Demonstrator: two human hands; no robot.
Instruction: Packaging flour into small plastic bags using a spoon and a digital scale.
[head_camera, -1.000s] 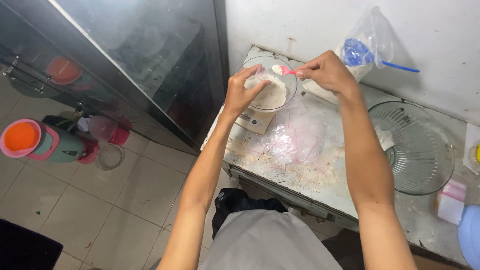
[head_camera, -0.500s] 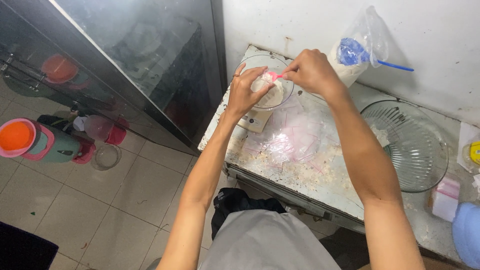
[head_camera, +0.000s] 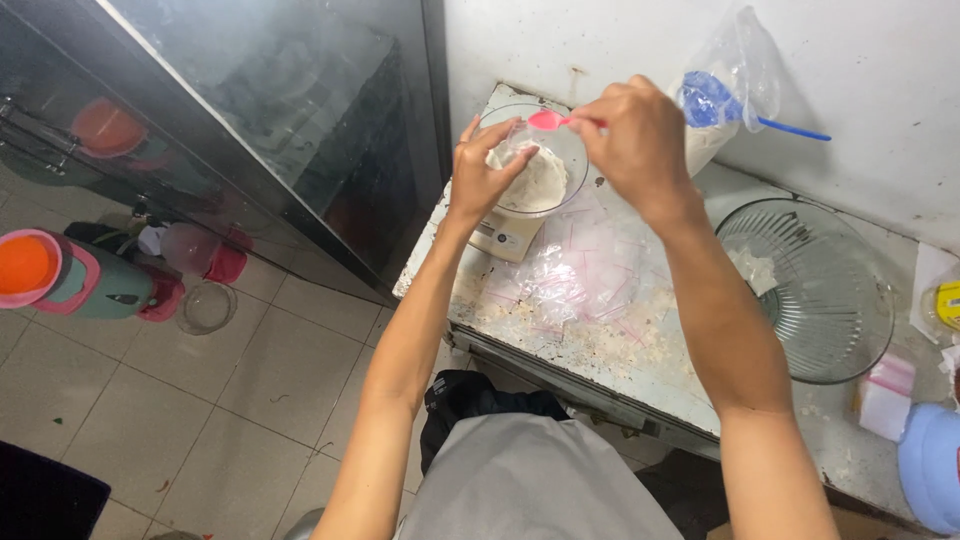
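Since half a second ago the pink spoon (head_camera: 548, 120) has levelled out and sits a little higher over the glass bowl (head_camera: 570, 150), and the left hand (head_camera: 485, 175) has opened slightly at the bowl's near rim. The right hand (head_camera: 635, 140) has its fingers closed tight on the spoon's handle, the scoop end pointing away from them toward the left hand. The left hand's fingers pinch a small clear bag (head_camera: 510, 150), held just under the spoon tip and above the white powder (head_camera: 540, 180) in the bowl. The bowl stands on a small white scale (head_camera: 505, 235) at the far corner of the tabletop (head_camera: 640, 360).

To do this well, I judge the bag mouth should be held wide and directly beneath the scoop, with the spoon tipped slowly so any spill falls back into the bowl.

Below the right wrist lies a heap of small clear zip bags (head_camera: 590, 270) on scattered powder. Beyond the right knuckles a plastic bag with a blue scoop (head_camera: 725, 95) leans on the wall; a ribbed glass bowl (head_camera: 810, 285) sits well to the right.

Whether the spoon carries powder is hard to tell, the bag mouth is hidden by the fingers, and the scale's display is covered.
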